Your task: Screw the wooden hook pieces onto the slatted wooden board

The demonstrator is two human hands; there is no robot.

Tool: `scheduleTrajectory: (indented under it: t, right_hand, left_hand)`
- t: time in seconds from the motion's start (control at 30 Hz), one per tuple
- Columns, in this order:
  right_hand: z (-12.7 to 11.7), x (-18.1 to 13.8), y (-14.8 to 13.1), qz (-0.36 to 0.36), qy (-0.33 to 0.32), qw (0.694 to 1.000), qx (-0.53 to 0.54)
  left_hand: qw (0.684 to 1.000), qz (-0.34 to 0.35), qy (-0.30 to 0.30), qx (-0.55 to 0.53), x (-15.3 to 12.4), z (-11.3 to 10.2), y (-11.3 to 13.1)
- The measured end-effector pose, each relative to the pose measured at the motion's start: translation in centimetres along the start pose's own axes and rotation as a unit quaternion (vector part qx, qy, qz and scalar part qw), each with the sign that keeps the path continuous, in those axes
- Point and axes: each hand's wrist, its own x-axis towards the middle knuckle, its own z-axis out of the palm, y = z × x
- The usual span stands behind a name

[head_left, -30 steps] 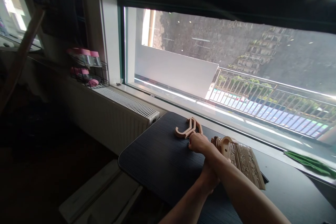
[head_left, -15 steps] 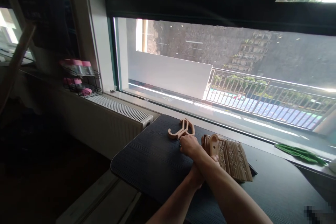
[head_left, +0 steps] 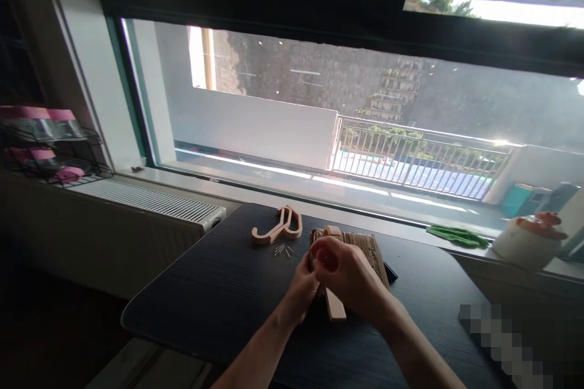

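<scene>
My left hand is closed round the side of a pale wooden hook, whose curved top and flat lower end show past my hands. My right hand meets it from above with curled fingers pinched together; whatever they hold is hidden. Beneath and behind both hands lies a block of stacked corrugated cardboard, the hook resting against it. Several small screws lie loose on the table left of my hands. Just beyond them sit more wooden hooks, leaning together.
The dark table stands against the window sill. A dark flat object pokes out beside the cardboard. On the sill are a green cloth and a white pot. To the left, a radiator and a wire rack of pink-lidded jars.
My right hand has left the screws, where it crossed over my left arm, and come back to the wooden hook beside my left hand. The view has swung right.
</scene>
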Motion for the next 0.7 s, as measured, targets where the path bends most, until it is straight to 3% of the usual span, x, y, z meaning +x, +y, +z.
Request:
scheduleTrajectory:
  t: [0.1, 0.23, 0.37, 0.53, 0.7]
  right_hand:
    - [-2.5, -2.3, 3.6, 0.071, 0.073, 0.993, 0.063]
    - [-2.8, -3.5, 5.8, 0.105, 0.118, 0.977, 0.144]
    - [-1.5, -3.7, 5.5, 0.1, 0.163, 0.96, 0.205]
    - [-0.3, -3.5, 4.9, 0.06, 0.216, 0.962, 0.157]
    - [0.2, -3.3, 3.9, 0.023, 0.185, 0.976, 0.117]
  left_hand:
    - [0.999, 0.0, -0.037, 0.006, -0.1, 0.6, 0.5]
    - [0.999, 0.004, -0.05, 0.008, -0.5, 1.3, 0.7]
    - [0.998, 0.014, -0.056, 0.018, -0.6, 1.5, 0.8]
    - [0.998, 0.013, -0.061, 0.028, -0.2, 1.4, 0.8]
    - [0.998, 0.024, -0.055, 0.021, -0.1, 1.2, 0.4]
